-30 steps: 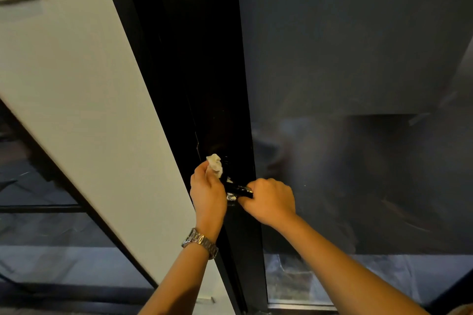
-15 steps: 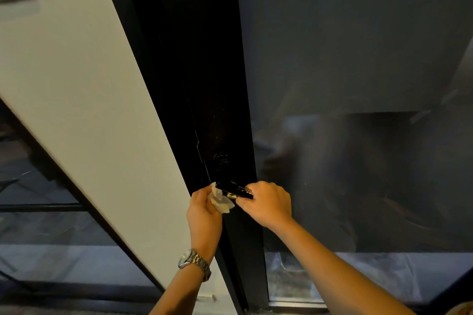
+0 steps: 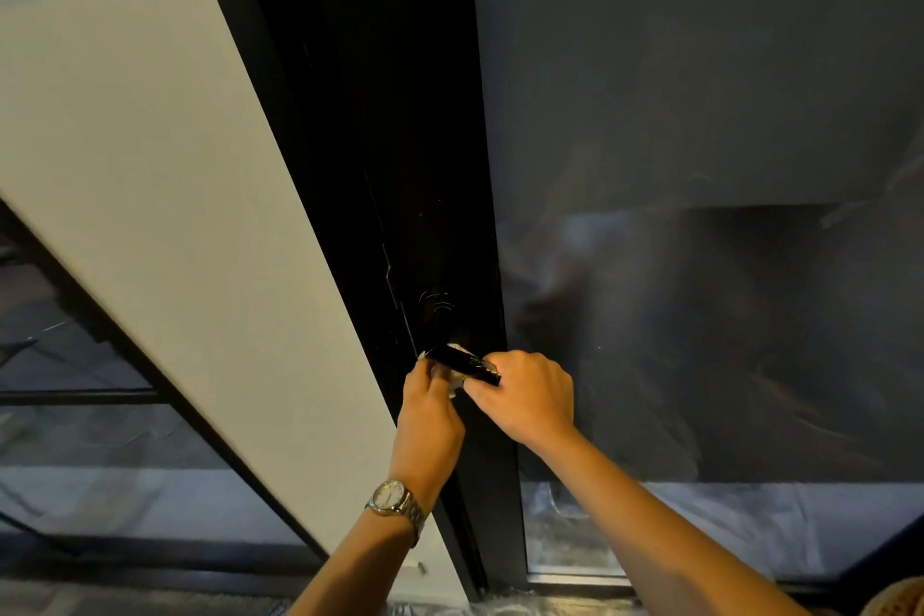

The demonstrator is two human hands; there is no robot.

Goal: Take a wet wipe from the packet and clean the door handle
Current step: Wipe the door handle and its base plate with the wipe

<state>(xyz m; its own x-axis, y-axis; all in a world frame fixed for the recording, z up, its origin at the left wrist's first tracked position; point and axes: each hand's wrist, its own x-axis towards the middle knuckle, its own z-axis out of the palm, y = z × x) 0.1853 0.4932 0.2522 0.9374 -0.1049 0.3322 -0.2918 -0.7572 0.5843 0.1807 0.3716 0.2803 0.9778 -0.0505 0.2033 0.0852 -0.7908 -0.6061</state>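
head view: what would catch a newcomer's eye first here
Two hands meet at mid-frame on the black door handle: the left hand holds a white wet wipe against it while the right hand grips its end. A silver wristwatch shines on the left wrist below, and the dark glass panel fills the right side, with a cream wall on the left.

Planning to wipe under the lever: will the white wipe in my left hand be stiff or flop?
Probably floppy: the wet wipe is bunched, showing above and below the door handle by the left hand. Likely light, since fingers alone pinch it. It may slide on the glossy handle.
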